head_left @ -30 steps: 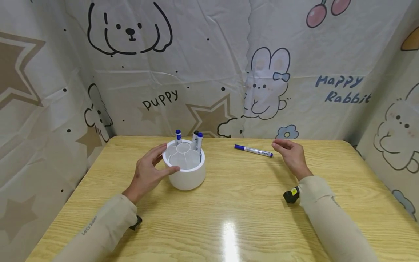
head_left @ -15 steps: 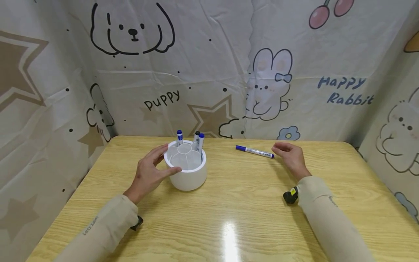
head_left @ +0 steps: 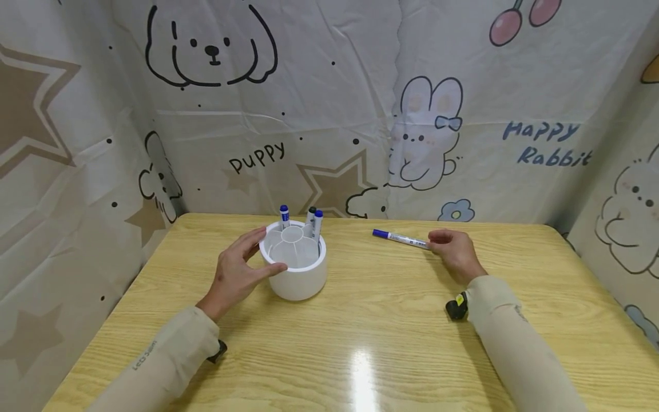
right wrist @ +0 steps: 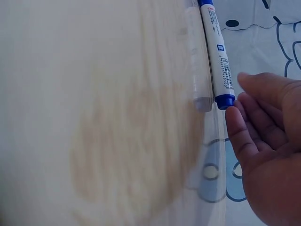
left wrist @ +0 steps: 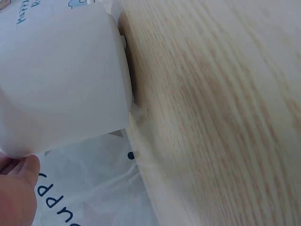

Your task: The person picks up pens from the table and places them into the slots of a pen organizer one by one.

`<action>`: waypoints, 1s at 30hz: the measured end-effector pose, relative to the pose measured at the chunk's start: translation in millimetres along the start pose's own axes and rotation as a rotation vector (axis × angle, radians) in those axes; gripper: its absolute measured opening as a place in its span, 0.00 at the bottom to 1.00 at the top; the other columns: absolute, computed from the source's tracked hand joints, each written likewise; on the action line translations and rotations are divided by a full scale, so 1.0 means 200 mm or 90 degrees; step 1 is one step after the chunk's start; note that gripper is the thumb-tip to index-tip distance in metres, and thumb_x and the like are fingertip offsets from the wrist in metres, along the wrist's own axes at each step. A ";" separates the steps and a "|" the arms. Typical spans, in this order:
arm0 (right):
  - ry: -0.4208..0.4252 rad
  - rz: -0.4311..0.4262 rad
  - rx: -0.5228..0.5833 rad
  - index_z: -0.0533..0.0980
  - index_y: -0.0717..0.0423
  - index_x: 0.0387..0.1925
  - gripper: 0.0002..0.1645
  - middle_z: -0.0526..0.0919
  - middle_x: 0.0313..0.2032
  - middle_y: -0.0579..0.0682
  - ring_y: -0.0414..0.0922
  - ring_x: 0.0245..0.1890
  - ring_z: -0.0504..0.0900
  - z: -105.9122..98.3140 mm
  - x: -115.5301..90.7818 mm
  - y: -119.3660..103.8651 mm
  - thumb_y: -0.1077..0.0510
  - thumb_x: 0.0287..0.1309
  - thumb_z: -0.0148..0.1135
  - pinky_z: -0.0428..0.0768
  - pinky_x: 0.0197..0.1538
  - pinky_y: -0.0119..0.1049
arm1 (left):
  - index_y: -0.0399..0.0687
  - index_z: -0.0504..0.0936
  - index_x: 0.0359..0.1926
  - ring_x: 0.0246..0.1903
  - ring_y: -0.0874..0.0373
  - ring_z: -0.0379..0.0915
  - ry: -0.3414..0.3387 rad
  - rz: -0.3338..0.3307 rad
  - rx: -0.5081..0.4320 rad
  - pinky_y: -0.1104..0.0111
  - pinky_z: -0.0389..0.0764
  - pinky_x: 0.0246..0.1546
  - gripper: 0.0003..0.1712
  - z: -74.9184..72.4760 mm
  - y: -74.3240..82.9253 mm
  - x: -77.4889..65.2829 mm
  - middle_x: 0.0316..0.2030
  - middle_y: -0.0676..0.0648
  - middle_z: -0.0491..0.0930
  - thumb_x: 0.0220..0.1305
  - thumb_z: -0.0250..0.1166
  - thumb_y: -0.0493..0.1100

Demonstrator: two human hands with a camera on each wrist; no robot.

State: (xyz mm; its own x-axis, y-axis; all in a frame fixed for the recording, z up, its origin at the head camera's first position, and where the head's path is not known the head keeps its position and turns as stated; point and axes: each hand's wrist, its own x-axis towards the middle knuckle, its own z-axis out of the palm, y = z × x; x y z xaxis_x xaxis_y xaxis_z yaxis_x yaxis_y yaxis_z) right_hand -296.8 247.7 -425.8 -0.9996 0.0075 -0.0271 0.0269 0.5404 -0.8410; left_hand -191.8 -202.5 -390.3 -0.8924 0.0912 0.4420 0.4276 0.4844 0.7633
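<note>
A round white pen holder (head_left: 298,283) with divided compartments stands on the table, and my left hand (head_left: 237,273) holds it by its left side, thumb over the near rim. In the left wrist view, fingertips (left wrist: 29,169) rest against the white wall (left wrist: 66,75). Inside stand two blue-capped markers and one dark-capped marker (head_left: 311,216). A white marker (head_left: 404,239) with a blue cap lies on the table to the right. My right hand (head_left: 455,254) is at its right end. In the right wrist view, thumb and finger are spread around the marker's blue end (right wrist: 225,101).
The wooden table (head_left: 350,320) ends at a printed cloth backdrop (head_left: 319,103), which also hangs along both sides. A black wrist camera (head_left: 456,307) sits under the right sleeve, another (head_left: 218,351) by the left.
My right hand has moved slightly left and down, so its fingers now overlap the lying marker's end. The left hand keeps its hold on the pen holder. The head view has shifted slightly.
</note>
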 end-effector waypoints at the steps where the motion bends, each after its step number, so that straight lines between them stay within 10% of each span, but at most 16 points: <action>1: 0.000 -0.004 -0.016 0.75 0.70 0.60 0.23 0.78 0.55 0.67 0.55 0.53 0.77 0.00 0.00 0.00 0.64 0.66 0.62 0.80 0.44 0.26 | 0.34 0.71 0.67 0.66 0.46 0.66 0.000 0.000 0.000 0.67 0.72 0.64 0.46 0.00 0.00 0.00 0.68 0.37 0.68 0.49 0.81 0.43; 21: -0.010 -0.090 -0.122 0.78 0.71 0.53 0.18 0.81 0.49 0.67 0.58 0.50 0.79 0.01 0.00 0.00 0.67 0.62 0.64 0.80 0.53 0.49 | 0.35 0.72 0.67 0.67 0.46 0.66 0.003 0.002 0.003 0.67 0.72 0.64 0.45 0.01 0.01 0.00 0.68 0.38 0.68 0.49 0.81 0.44; 30: 0.074 -0.054 -0.009 0.77 0.66 0.56 0.20 0.80 0.53 0.62 0.47 0.49 0.78 -0.04 -0.03 -0.02 0.60 0.67 0.63 0.78 0.45 0.22 | 0.34 0.71 0.67 0.67 0.45 0.65 0.005 0.001 0.011 0.66 0.73 0.64 0.46 0.01 0.00 0.00 0.68 0.36 0.68 0.49 0.81 0.43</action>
State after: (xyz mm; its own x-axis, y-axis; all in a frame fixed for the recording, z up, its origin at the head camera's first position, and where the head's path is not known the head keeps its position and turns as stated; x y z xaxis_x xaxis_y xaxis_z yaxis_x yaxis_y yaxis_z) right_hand -291.1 252.2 -418.1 -0.9925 0.0584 0.1077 -0.0574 0.5553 -0.8297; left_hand -192.5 -201.1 -392.0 -0.8909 0.0850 0.4462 0.4257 0.4992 0.7547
